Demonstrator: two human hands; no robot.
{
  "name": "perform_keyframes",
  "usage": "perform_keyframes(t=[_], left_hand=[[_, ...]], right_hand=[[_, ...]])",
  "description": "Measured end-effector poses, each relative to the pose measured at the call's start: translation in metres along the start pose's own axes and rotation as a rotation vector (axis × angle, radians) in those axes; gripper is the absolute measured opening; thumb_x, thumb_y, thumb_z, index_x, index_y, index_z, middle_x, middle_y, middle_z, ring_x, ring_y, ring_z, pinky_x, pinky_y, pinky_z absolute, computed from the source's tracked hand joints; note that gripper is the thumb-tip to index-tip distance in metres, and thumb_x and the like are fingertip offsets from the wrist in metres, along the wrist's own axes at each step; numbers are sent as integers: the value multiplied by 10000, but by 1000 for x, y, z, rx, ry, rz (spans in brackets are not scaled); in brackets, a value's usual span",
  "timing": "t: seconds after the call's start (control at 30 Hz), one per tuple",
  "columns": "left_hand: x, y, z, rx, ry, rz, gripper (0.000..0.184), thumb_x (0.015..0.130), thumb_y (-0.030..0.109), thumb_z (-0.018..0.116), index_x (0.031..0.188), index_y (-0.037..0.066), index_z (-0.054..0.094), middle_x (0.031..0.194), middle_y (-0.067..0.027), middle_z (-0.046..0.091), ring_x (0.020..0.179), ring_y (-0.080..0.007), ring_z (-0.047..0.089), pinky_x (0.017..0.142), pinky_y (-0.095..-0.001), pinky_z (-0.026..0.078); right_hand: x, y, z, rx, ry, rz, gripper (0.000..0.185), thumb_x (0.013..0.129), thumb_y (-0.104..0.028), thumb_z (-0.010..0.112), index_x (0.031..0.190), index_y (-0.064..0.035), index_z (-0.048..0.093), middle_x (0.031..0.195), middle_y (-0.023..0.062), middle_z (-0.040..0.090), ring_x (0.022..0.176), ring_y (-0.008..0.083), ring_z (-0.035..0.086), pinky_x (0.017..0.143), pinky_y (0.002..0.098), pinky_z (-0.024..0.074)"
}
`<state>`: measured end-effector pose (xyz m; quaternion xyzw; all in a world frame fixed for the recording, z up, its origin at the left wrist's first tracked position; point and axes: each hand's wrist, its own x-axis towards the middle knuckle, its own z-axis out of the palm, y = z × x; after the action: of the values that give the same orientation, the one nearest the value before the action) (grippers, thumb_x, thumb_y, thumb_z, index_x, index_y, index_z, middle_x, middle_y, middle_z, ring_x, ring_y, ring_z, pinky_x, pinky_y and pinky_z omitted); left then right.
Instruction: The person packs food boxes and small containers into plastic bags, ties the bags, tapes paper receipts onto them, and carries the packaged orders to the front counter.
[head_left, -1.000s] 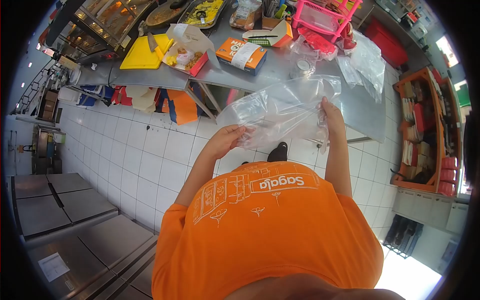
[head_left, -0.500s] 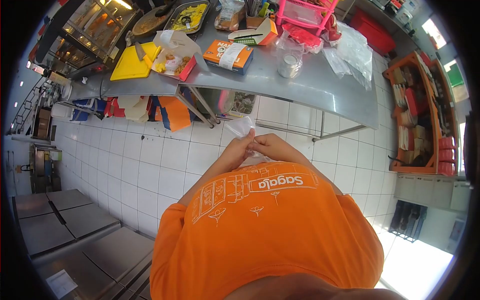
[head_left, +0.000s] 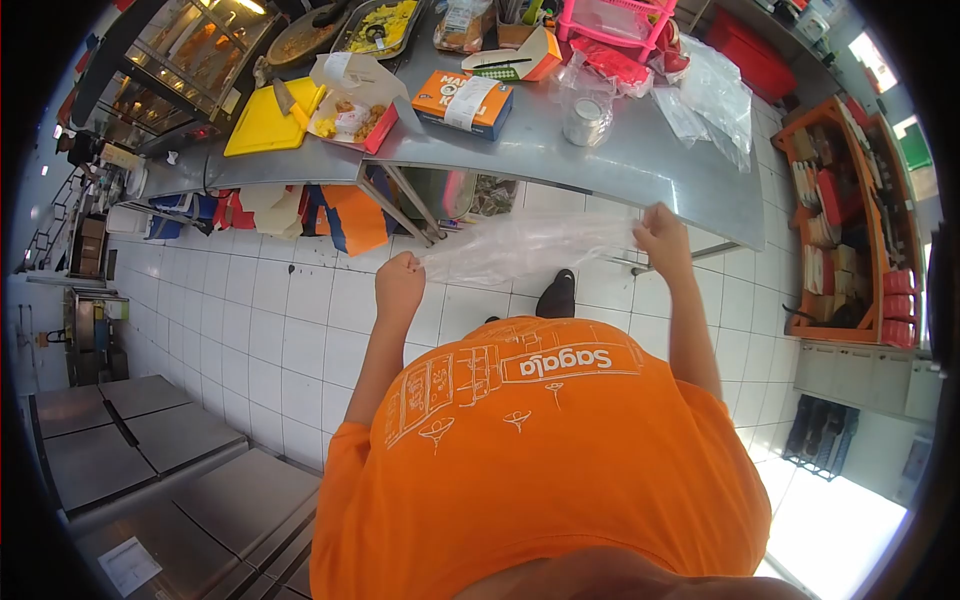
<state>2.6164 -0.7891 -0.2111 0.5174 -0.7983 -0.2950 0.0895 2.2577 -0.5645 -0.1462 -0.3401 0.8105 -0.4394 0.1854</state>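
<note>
A clear plastic bag (head_left: 530,243) is stretched sideways between my two hands, in front of my body and over the floor. My left hand (head_left: 400,285) is closed on the bag's left end. At the right end, my right hand (head_left: 662,238) pinches the plastic near the edge of the steel table (head_left: 640,175). On that table stand a closed orange and blue food box (head_left: 463,104) and, to its left, an open food box (head_left: 352,115) with fried pieces inside. A can-like container wrapped in clear plastic (head_left: 586,122) stands farther right.
A knife (head_left: 290,103) lies on a yellow cutting board (head_left: 268,125) at the table's left. Clear plastic bags (head_left: 715,100) lie near a pink rack (head_left: 615,25). An orange shelf (head_left: 850,240) stands at the right, steel cabinets (head_left: 160,430) at the lower left.
My hands were together at the middle with the plastic bunched between them. They have moved apart, left and right, and the bag is now spread wide.
</note>
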Motion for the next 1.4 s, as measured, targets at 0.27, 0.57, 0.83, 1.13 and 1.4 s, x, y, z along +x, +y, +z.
perform_keyframes(t=[0.27,0.57,0.83,1.13,1.4], left_hand=[[-31,129,-1,-176,51,471,447,740,203,717,1147,112,558,998,-109,638,920,-323,611,815,-414,480],[-14,117,12,-39,55,351,395,680,44,628,1073,89,613,852,-109,642,804,-300,620,720,-407,487],[28,85,21,-49,427,339,429,664,-22,602,1084,57,574,792,-123,611,780,-337,584,725,-403,472],[72,29,48,-1312,-415,-539,314,852,229,608,1110,52,588,945,-16,592,745,-118,552,663,-268,470],[52,138,38,-903,-839,-307,452,819,321,678,1145,16,605,1017,-66,628,859,-157,605,728,-286,484]], right_hand=[[-41,-88,114,338,-494,-166,191,840,-50,490,1020,-55,553,867,110,600,817,192,585,771,305,459],[-28,-73,88,-439,-337,-42,183,857,-90,512,1032,-82,564,942,159,629,831,356,618,714,415,478],[-7,-11,30,794,17,282,195,882,-171,588,1036,-56,558,822,33,568,718,224,537,732,350,488],[-56,24,6,144,-594,372,379,844,-289,659,1113,-43,555,755,2,559,598,88,464,571,262,436],[-19,81,-51,1134,83,685,303,918,-341,578,1043,-67,541,921,55,589,776,189,563,720,333,475]])
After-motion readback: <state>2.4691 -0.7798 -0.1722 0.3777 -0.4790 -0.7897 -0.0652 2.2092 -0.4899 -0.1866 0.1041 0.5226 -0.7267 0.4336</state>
